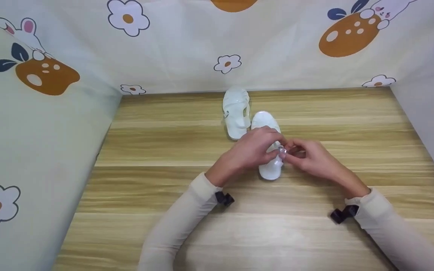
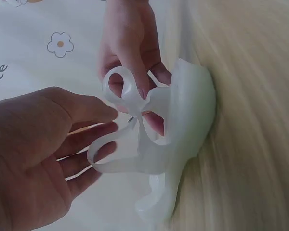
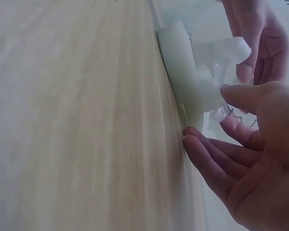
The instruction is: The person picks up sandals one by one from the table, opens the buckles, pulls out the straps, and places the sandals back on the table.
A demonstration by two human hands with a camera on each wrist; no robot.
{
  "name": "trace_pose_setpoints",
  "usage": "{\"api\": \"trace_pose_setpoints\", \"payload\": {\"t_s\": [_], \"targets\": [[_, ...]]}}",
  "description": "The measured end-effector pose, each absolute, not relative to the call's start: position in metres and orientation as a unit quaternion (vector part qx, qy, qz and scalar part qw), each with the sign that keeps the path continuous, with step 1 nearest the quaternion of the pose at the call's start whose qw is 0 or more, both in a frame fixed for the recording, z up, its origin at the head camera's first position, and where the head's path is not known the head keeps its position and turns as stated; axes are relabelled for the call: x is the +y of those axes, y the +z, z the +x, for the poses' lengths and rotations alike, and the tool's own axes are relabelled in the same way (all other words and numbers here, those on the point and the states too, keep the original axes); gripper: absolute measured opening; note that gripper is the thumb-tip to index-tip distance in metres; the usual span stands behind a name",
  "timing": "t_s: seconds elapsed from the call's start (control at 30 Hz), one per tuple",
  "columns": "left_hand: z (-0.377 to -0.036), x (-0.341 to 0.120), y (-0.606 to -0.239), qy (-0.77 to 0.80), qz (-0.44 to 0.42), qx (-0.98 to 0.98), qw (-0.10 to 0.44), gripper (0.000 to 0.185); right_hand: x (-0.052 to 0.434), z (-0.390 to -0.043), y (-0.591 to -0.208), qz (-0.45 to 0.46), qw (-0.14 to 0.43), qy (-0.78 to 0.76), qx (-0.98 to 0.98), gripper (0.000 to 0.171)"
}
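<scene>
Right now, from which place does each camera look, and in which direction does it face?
Head: worn high, faces forward and down at the wooden table, two white sandals, both sleeved arms.
Left wrist: sits behind the left hand, faces along it at the near sandal; right hand opposite.
Right wrist: sits behind the right hand, faces along it; left hand beyond.
All three views share the near sandal and both hands at its strap.
</scene>
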State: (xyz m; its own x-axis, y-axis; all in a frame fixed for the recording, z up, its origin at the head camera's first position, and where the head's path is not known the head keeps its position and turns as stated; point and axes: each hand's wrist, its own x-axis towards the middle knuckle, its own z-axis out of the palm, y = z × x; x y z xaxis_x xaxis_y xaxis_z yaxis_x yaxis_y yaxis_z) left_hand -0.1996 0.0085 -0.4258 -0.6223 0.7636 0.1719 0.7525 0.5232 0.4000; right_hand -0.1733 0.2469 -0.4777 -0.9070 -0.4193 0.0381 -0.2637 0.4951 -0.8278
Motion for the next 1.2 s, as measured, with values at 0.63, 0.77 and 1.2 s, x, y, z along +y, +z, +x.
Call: {"api": "trace_pose_setpoints", "payload": {"t_s": [0.63,0.77,1.2], "targets": [[-0.211,0.005,-0.442,0.258,0.428,0.862,0.079,0.027,0.263,-0.179,-0.482,-0.208,0.140,-0.493,0.833,0.014],[-0.210,0.002,-0.444,0.257,0.427,0.864,0.074,0.028,0.262,-0.181,-0.484,-0.204,0.152,-0.497,0.830,0.018],[-0.208,0.003,-0.449,0.257,0.420,0.868,0.057,0.026,0.270,-0.184,-0.486,-0.206,0.187,-0.539,0.795,0.020]]}}
